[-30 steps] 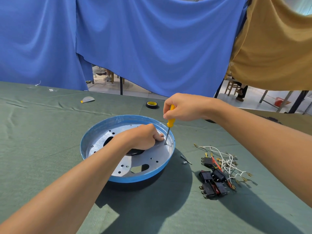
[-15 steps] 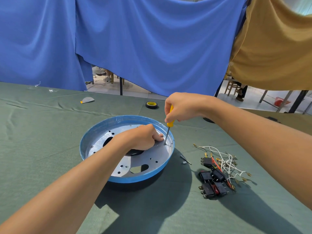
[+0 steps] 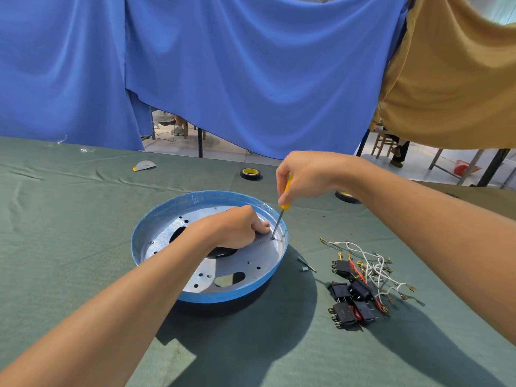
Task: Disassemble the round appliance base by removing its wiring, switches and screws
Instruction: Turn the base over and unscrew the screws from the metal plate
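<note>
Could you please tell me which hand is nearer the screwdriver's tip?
Left. The left hand rests inside the base, fingertips beside the screwdriver's tip; the right hand grips the yellow handle above it.

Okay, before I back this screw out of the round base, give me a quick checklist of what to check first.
1. Right hand grip on the screwdriver handle: ok.
2. Screwdriver tip seated in the screw head: cannot tell, too small to see.
3. Left hand steadying the round base: ok.
4. Left hand clear of the tip: not ok, it sits right beside it.
5. Switches and wires out of the base, lying on the green cloth: ok.
</note>
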Motion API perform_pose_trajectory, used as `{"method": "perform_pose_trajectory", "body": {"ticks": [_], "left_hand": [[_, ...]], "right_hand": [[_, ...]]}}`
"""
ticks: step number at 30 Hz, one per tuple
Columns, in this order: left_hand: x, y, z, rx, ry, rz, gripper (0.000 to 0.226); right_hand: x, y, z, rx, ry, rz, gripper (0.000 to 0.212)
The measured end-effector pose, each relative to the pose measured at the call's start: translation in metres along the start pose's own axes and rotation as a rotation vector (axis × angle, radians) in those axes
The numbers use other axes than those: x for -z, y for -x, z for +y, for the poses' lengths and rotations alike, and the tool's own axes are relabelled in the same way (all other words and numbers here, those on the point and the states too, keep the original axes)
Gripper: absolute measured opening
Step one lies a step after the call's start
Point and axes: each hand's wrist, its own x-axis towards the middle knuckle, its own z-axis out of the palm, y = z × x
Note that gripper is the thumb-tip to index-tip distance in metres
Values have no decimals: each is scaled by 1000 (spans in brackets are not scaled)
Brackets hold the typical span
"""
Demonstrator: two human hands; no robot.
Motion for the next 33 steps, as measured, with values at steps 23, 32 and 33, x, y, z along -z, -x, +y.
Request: {"method": "perform_pose_trajectory", "body": {"ticks": [23, 32, 33], "left_hand": [[0, 2, 1, 13, 6, 2, 45], [0, 0, -1, 17, -1, -6, 47], [0, -1, -1, 18, -1, -4, 47]], "right_hand": [[1, 0, -1, -96, 97, -57, 63], [3, 2, -3, 5, -8, 23, 15], [3, 1, -3, 18, -47, -4, 14]]}}
